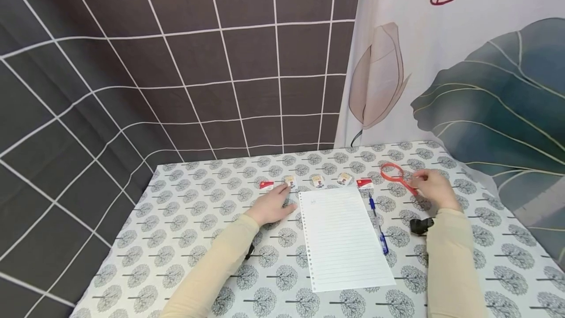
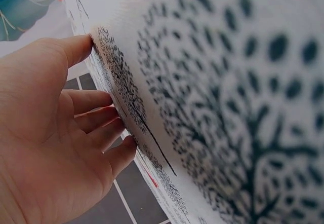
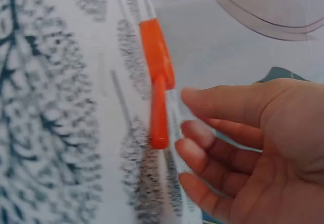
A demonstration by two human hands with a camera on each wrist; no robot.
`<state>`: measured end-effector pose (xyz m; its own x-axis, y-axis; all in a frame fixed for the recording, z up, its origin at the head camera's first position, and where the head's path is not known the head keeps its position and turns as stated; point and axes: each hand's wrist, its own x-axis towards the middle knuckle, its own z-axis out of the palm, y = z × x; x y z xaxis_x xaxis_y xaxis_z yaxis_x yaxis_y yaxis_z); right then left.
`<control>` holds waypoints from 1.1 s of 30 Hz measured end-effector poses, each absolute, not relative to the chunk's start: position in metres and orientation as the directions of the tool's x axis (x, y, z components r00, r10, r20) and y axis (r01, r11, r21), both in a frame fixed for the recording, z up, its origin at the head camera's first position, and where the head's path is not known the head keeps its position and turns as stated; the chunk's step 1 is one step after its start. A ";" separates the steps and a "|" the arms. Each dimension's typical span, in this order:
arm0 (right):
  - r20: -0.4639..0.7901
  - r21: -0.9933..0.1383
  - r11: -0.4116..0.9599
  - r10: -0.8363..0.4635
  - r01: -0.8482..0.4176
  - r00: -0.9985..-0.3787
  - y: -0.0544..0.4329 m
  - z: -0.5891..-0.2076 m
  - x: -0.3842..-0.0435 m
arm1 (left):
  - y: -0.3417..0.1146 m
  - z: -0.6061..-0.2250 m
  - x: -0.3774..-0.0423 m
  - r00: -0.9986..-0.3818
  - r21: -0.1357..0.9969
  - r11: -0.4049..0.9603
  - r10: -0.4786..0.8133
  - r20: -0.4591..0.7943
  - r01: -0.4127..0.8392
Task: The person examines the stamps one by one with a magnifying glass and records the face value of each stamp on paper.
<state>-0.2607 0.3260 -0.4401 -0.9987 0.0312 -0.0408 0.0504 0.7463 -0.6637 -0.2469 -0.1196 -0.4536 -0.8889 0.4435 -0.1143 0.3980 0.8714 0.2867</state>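
Note:
A red-orange magnifying glass (image 1: 408,187) lies at the back right of the table, its handle toward my right hand (image 1: 433,189). In the right wrist view, the loosely bent fingers (image 3: 195,155) hover beside the magnifying glass (image 3: 159,112), apart from its handle and holding nothing. My left hand (image 1: 272,205) rests on the tablecloth left of a sheet of lined paper (image 1: 346,239). Its relaxed fingertips touch the cloth near a small picture card (image 1: 289,180), as the left wrist view shows the left hand (image 2: 66,127) holding nothing.
Along the back are a red-and-white card (image 1: 266,185), two more picture cards (image 1: 318,181) (image 1: 345,178) and another red-and-white card (image 1: 364,183). A blue pen (image 1: 378,225) lies along the paper's right edge. Hanging cloths (image 1: 247,63) stand behind the table.

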 end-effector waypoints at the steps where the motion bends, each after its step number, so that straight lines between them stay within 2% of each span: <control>1: -0.010 -0.662 0.749 0.040 0.036 -0.999 0.326 -0.439 -0.261 | -0.120 -0.454 -0.247 -0.889 0.286 0.871 0.444 -0.112 0.399; 7: 0.180 -0.662 0.746 0.059 -0.077 -0.982 0.321 -0.428 -0.261 | -0.120 -0.454 -0.247 -0.890 0.278 0.873 0.443 -0.107 0.401; 15: 0.324 -0.653 0.739 0.074 -0.166 -0.943 0.310 -0.408 -0.258 | -0.119 -0.454 -0.246 -0.888 0.274 0.867 0.452 -0.083 0.415; 33: 0.390 -0.643 0.722 0.021 -0.256 -0.921 0.286 -0.380 -0.256 | -0.108 -0.457 -0.241 -0.854 0.223 0.839 0.518 -0.052 0.496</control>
<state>-0.2565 0.2865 -0.3800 -0.9207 0.0209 0.3896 -0.2556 0.7220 -0.6430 -0.2405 -0.1079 -0.4566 -0.8538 0.5180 -0.0516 0.4957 0.8393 0.2232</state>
